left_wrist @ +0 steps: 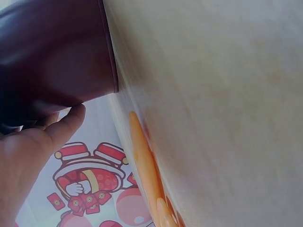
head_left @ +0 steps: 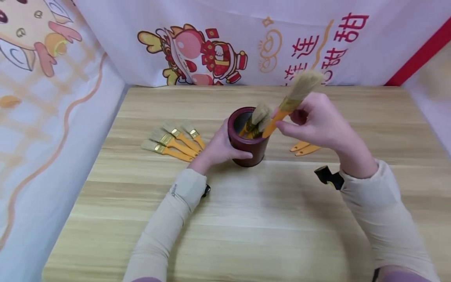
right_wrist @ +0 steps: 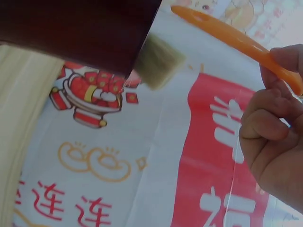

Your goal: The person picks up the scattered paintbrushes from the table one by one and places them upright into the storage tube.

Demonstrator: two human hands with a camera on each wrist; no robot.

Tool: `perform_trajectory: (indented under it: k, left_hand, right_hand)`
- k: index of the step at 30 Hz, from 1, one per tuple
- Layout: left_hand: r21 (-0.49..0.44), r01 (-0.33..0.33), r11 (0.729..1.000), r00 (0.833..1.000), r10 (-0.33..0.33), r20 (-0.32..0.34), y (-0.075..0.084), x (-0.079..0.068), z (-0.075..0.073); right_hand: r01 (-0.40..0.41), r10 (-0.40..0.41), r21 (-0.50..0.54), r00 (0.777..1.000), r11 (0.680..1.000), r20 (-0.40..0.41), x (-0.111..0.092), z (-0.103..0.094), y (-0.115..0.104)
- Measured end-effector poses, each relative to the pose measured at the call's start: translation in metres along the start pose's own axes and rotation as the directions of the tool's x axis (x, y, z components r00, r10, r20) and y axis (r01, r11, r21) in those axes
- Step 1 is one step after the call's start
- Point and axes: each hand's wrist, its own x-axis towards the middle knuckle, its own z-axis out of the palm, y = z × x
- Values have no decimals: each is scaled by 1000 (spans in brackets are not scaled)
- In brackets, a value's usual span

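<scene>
A dark red cylindrical cup (head_left: 251,152) stands upright on the table, with several paintbrushes (head_left: 260,114) in it, bristles up. My left hand (head_left: 219,147) grips the cup around its left side; the left wrist view shows its fingers against the dark cup wall (left_wrist: 57,56). Above the cup's right rim, my right hand (head_left: 318,122) pinches a wide paintbrush (head_left: 289,102) by its orange handle, bristles pointing up and to the right. That handle (right_wrist: 227,34) lies between thumb and fingers in the right wrist view, its free end near the cup.
Several orange-handled paintbrushes (head_left: 176,143) lie fanned out to the left of the cup. More orange handles (head_left: 304,149) show on the wooden table (head_left: 246,227) under my right hand, partly hidden. A printed white cloth (head_left: 116,39) hangs behind the table.
</scene>
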Motion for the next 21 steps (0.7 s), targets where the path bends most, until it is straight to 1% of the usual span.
perform_trajectory:
  k: [3,7,9,11,13,17,21]
  left_hand:
    - [12,-37,999,999,37,-5,-11,6,3]
    - [46,-114,992,993,114,-10,-28,16,4]
    - [64,-146,987,989,147,-6,-32,18,3]
    - [69,-160,985,987,161,-4,-33,19,2]
    - [67,-161,985,987,161,0,-34,18,1]
    - [55,-131,990,991,131,1,-35,15,0]
    - [57,-93,994,995,95,-17,-36,10,-1]
  right_hand:
    - [-7,6,-50,1000,999,-20,10,6,-4]
    - [-64,59,-88,997,994,-50,26,18,-3]
    - [-85,79,-108,995,991,-58,33,24,-2]
    - [-114,107,-135,993,984,-59,38,30,-1]
    - [-142,137,-159,990,977,-44,44,35,0]
    - [-192,198,-201,980,961,9,52,44,4]
    - [-224,245,-232,967,947,65,57,55,10]
